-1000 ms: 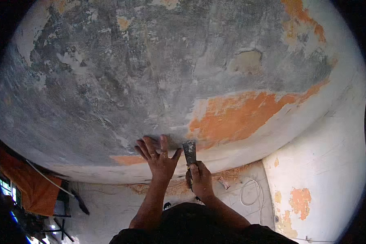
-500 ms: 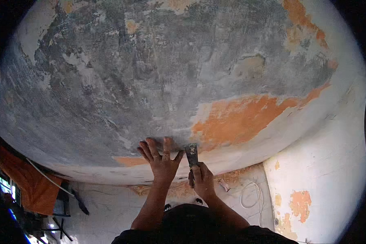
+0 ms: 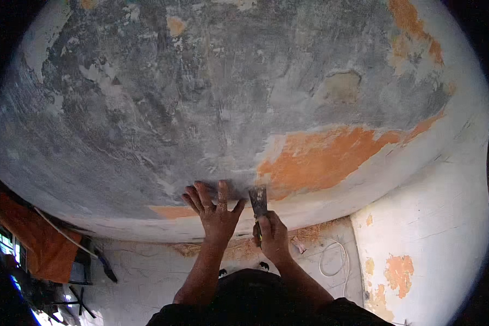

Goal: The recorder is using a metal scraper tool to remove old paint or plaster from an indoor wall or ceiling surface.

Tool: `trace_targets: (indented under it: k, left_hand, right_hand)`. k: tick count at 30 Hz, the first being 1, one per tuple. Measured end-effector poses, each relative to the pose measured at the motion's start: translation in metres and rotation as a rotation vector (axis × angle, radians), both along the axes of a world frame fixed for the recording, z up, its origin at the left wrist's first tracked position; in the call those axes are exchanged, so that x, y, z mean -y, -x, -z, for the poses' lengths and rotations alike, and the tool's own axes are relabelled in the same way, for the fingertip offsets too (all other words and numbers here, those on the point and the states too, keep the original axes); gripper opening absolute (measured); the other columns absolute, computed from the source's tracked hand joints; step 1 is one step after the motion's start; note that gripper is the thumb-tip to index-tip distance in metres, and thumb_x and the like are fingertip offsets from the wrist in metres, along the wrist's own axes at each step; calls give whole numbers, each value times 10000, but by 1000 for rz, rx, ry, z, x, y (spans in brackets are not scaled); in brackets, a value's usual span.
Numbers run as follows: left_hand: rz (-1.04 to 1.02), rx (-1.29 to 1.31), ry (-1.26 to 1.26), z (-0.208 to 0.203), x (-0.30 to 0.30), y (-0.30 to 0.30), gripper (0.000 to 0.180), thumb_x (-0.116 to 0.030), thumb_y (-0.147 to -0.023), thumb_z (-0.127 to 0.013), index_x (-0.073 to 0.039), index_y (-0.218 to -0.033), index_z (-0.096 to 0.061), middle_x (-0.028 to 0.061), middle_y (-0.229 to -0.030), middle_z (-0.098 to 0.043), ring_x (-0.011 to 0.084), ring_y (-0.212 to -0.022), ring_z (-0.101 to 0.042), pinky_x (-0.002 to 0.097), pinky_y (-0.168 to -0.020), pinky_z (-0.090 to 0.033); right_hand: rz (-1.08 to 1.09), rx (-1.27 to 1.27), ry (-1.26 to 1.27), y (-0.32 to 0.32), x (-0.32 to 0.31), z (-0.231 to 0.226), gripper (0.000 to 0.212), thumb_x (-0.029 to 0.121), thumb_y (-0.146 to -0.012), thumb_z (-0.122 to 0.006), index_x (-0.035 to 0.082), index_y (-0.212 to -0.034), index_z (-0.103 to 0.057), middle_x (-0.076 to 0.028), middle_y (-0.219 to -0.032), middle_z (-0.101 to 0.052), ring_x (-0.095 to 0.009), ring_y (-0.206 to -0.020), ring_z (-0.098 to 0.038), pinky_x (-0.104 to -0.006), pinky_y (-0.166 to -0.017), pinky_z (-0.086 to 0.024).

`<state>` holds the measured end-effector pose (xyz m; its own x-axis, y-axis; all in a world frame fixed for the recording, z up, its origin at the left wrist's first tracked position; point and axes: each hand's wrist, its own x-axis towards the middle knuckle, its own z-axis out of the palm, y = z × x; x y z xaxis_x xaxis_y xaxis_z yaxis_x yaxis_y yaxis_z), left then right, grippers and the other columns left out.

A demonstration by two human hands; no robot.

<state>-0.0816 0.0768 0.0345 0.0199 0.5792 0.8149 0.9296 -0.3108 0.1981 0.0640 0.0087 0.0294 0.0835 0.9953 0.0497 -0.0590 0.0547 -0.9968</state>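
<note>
Before me is a wall [image 3: 217,119] with grey, scraped-looking plaster and ragged patches of orange and white. My left hand [image 3: 218,217] rests against its lower part, fingers spread and holding nothing. Just to the right, my right hand [image 3: 274,239] is wrapped round the handle of a scraper [image 3: 258,202]. Its flat, dirty blade points up and meets the wall at the lower left of a large orange patch [image 3: 320,163]. Some yellow shows on the handle; my fingers hide most of it.
A white side wall [image 3: 424,233] with flaking orange spots stands at the right. On the floor [image 3: 146,269] are a loop of white cable [image 3: 348,263] and a small pinkish packet [image 3: 300,245]. Orange cloth [image 3: 51,244] hangs at the left, near a pole with a dark brush-like end [image 3: 108,269].
The scraper and my right hand have shifted slightly, with the blade a little higher on the wall. My left hand stays spread in nearly the same place.
</note>
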Motion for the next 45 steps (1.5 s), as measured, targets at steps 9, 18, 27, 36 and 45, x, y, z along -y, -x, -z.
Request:
trace_targets:
  k: [9,18,27,36,45]
  left_hand:
    - [-18,-18,11,4,3,2,983,-502,-706,-774,-238,-1485,-237,284,-1518,-18,545,-1377,-14,731,-1037,-104]
    - [14,28,-1,0,-1,0,1010,-486,-688,-790,-265,-1489,-216,289,-1517,-7,551,-1374,-4,739,-1030,-100]
    - [-22,-18,-5,0,0,3,988,-498,-700,-781,-252,-1486,-235,279,-1522,-11,545,-1377,-1,733,-1035,-107]
    - [-2,-15,3,7,1,3,990,-513,-700,-776,-253,-1487,-234,275,-1525,-16,539,-1381,9,727,-1038,-102]
    - [-21,-18,36,4,3,1,978,-525,-718,-756,-254,-1491,-223,284,-1523,-3,541,-1380,19,728,-1040,-86]
  right_hand:
    - [-52,-28,149,-3,1,-13,270,283,-1006,-436,25,-977,-512,-36,-607,-515,-103,-457,-461,-278,-422,-385]
    - [-21,-16,105,-5,-2,-6,294,280,-1014,-394,11,-994,-512,-49,-556,-496,-124,-415,-457,-280,-401,-373]
    - [-72,11,63,-6,1,-16,297,300,-1013,-409,22,-1001,-514,-40,-581,-507,-113,-436,-458,-280,-410,-377]
    - [-61,-20,92,-3,7,-24,328,333,-1012,-403,19,-998,-494,-49,-598,-508,-119,-445,-474,-276,-429,-399]
    - [-83,-40,65,-3,5,-44,322,314,-1014,-406,8,-1022,-507,-61,-608,-515,-124,-444,-466,-295,-422,-401]
